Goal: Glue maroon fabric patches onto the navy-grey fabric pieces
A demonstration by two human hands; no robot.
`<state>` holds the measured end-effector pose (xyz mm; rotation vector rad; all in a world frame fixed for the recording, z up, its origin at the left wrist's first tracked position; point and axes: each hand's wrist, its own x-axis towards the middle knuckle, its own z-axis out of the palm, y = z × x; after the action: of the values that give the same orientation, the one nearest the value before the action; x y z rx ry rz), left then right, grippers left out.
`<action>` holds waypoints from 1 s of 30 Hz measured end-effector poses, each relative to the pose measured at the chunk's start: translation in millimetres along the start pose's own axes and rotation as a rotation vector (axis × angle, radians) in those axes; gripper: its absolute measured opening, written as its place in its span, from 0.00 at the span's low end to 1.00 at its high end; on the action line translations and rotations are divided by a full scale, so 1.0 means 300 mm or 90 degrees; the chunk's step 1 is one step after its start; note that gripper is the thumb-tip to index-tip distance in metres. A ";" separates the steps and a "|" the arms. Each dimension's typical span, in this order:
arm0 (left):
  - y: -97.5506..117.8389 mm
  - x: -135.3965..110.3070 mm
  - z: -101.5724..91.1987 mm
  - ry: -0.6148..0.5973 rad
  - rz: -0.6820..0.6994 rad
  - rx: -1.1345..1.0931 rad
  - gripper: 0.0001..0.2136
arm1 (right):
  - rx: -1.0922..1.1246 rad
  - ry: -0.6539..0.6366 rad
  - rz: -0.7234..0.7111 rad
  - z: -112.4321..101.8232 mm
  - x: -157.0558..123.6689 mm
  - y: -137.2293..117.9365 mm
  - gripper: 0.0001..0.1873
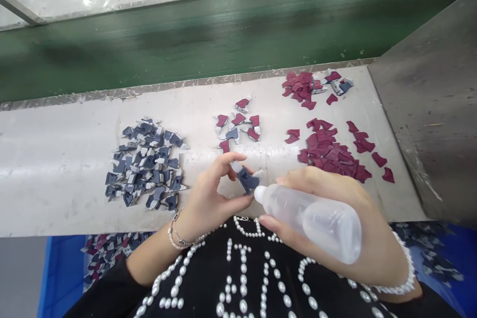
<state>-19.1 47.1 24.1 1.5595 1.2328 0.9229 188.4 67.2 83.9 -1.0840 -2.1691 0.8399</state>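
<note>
Here, right of a heap of navy cut pieces (145, 164), the left hand (210, 198) pinched one navy piece (248, 181) tightly over the white ledge (55, 174), while the right hand (376, 253) gripped a translucent squeeze bottle (316, 221), nozzle just beside it.

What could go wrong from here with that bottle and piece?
The squeeze bottle in the right hand has its nozzle almost at the navy piece pinched by the left hand, so liquid could over-wet it or drip. Loose maroon pieces lie by the ledge's back edge and might slip onto the green conveyor belt.
</note>
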 end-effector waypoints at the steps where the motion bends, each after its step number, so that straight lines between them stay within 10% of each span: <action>1: 0.001 0.000 0.000 0.007 -0.007 0.003 0.29 | -0.001 -0.010 -0.003 -0.001 -0.003 0.001 0.14; 30: 0.014 0.014 -0.002 0.043 0.023 -0.020 0.22 | 0.031 0.026 0.057 -0.024 -0.004 -0.007 0.11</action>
<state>-17.5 51.0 28.4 1.5412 1.2359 1.0204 193.2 67.1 89.7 -1.1714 -2.0682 0.8982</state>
